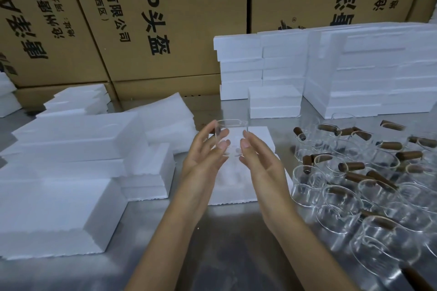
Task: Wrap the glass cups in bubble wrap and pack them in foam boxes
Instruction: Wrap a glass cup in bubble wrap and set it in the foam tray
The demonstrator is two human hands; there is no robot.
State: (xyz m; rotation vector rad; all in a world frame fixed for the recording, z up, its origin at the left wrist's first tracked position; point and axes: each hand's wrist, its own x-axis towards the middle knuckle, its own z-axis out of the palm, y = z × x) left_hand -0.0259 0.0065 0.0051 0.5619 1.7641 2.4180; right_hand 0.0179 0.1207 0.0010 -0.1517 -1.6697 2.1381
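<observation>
A small clear glass cup (233,136) is held upright above the table between both hands. My left hand (205,151) grips its left side with curled fingers. My right hand (257,156) holds its right side with fingertips against the glass. Below them an open white foam box (236,186) lies on the metal table. A pile of bubble wrap sheets (165,116) lies behind my left hand.
Several glass cups with brown wooden handles (369,182) crowd the table's right side. Stacks of white foam boxes stand at the back right (354,73) and on the left (71,160). Large cardboard cartons (153,19) wall off the back.
</observation>
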